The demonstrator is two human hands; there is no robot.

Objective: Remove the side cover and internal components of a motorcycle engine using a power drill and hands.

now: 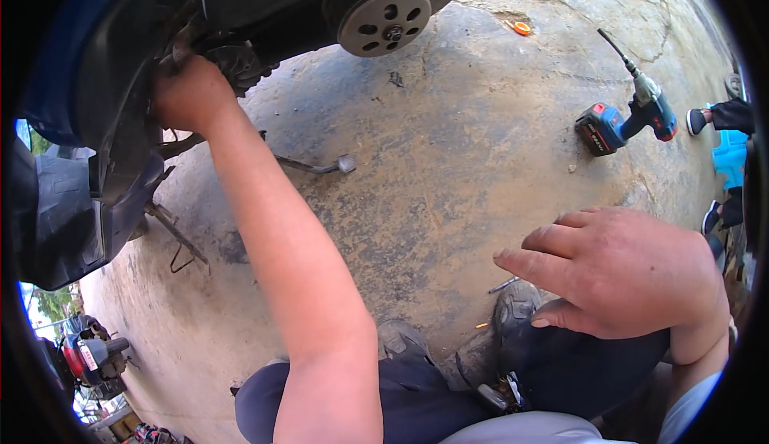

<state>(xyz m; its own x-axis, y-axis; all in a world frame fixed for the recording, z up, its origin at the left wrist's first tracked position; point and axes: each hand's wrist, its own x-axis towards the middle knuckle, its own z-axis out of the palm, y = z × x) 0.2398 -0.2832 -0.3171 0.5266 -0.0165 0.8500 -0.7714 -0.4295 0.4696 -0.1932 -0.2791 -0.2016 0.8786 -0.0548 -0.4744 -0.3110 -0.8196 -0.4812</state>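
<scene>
My left hand reaches into the underside of a scooter with dark body panels, close to its engine parts. Its fingers are hidden behind the panel and the parts, so I cannot see whether they grip anything. To the right of it, a round metal pulley-like disc with holes shows on the scooter's drive side. My right hand hovers over or rests by my right knee, palm down. Its fingers are apart and hold nothing.
A blue cordless impact wrench with a long extension lies on the concrete floor. The scooter's stand and a metal pedal lever stick out below it. An orange ring-shaped piece lies farther off. Another person's shoe is at right.
</scene>
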